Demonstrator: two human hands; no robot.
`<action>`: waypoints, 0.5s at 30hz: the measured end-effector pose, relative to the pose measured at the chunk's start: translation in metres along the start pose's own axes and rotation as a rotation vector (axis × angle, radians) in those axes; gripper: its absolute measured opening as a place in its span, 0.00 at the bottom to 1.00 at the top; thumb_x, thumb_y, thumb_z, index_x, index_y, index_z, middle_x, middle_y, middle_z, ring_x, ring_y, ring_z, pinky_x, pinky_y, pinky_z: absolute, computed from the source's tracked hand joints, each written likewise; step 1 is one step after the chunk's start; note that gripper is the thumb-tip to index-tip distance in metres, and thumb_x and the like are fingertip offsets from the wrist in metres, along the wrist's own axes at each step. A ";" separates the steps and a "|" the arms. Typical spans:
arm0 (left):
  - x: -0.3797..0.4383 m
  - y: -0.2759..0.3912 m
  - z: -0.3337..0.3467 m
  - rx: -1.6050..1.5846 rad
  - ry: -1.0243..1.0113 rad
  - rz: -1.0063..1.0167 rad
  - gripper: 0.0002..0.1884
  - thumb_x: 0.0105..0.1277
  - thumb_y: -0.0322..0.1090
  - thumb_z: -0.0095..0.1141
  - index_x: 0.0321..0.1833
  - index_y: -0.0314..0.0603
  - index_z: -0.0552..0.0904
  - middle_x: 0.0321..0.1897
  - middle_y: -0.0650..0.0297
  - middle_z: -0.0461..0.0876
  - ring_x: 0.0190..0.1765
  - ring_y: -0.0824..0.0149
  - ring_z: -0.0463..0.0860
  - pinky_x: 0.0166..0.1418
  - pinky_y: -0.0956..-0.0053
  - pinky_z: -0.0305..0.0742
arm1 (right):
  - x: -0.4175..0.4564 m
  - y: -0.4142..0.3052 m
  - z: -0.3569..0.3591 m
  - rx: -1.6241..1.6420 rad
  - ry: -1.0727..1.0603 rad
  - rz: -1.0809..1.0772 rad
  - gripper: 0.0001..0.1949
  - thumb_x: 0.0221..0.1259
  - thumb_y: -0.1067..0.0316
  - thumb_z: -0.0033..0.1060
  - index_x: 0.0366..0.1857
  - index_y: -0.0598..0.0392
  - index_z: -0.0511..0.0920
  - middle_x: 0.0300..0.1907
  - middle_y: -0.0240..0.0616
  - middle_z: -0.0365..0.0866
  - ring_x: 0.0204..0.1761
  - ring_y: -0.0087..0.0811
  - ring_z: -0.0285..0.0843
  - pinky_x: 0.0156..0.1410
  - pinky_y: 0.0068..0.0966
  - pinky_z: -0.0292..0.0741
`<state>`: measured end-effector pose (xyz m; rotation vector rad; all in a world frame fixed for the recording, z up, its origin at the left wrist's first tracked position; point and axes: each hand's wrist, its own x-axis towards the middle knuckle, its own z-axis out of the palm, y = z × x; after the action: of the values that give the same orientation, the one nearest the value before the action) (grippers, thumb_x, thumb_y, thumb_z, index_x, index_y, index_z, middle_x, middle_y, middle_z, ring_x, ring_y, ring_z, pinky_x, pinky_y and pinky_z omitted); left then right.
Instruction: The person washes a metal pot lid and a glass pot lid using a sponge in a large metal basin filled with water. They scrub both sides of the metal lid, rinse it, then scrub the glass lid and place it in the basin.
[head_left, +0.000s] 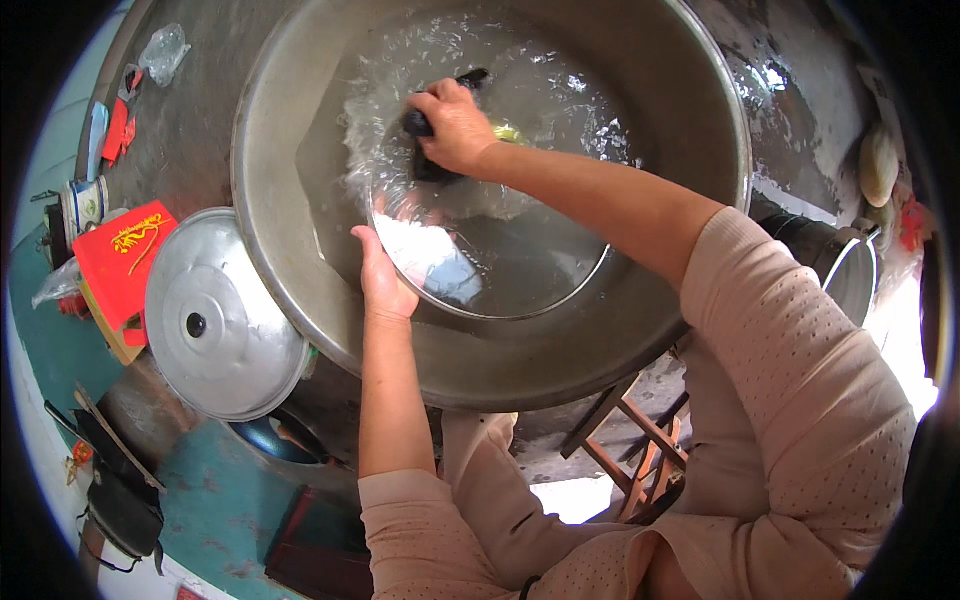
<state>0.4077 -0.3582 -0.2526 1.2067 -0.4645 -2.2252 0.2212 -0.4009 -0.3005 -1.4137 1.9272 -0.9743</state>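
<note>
A large metal basin (637, 330) of water lies before me. Inside it, partly under water, sits a round lid or shallow vessel with a shiny metal rim (517, 316); which of these it is I cannot tell. My left hand (388, 277) grips its left edge, the thumb above the water and the fingers blurred beneath. My right hand (454, 127) is closed on a dark wet thing (418, 124), perhaps a cloth, over the vessel's far left part. Water splashes around it. Something yellow-green (510, 135) shows beside the right wrist.
Left of the basin lie a domed aluminium lid (247, 315) with a black knob, a red printed packet (124, 259) and a clear plastic bag (163, 54). A dark pan (274, 439) is partly under the lid. A wooden folding frame (637, 450) stands near my legs.
</note>
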 end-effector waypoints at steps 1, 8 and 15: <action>0.001 -0.002 0.002 -0.019 0.031 -0.016 0.37 0.67 0.70 0.27 0.76 0.64 0.51 0.74 0.58 0.54 0.73 0.45 0.56 0.67 0.33 0.60 | 0.001 -0.009 0.007 0.031 0.013 0.012 0.24 0.45 0.73 0.65 0.52 0.49 0.77 0.54 0.47 0.71 0.59 0.51 0.66 0.65 0.38 0.69; 0.006 -0.002 0.000 -0.188 0.067 0.056 0.38 0.70 0.69 0.20 0.75 0.53 0.56 0.72 0.54 0.59 0.72 0.45 0.60 0.73 0.49 0.58 | -0.073 -0.063 0.018 0.193 -0.263 -0.280 0.21 0.39 0.75 0.65 0.45 0.56 0.78 0.46 0.48 0.75 0.52 0.50 0.71 0.58 0.40 0.71; 0.017 -0.003 -0.004 -0.271 -0.034 0.045 0.40 0.66 0.72 0.15 0.76 0.61 0.54 0.73 0.52 0.58 0.67 0.34 0.62 0.71 0.40 0.55 | -0.123 -0.034 -0.040 0.239 -0.597 -0.556 0.35 0.30 0.79 0.68 0.54 0.53 0.71 0.55 0.44 0.70 0.55 0.49 0.69 0.59 0.41 0.71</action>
<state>0.4029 -0.3664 -0.2678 1.0083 -0.1925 -2.1890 0.2450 -0.2801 -0.2481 -1.8673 0.9752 -0.8401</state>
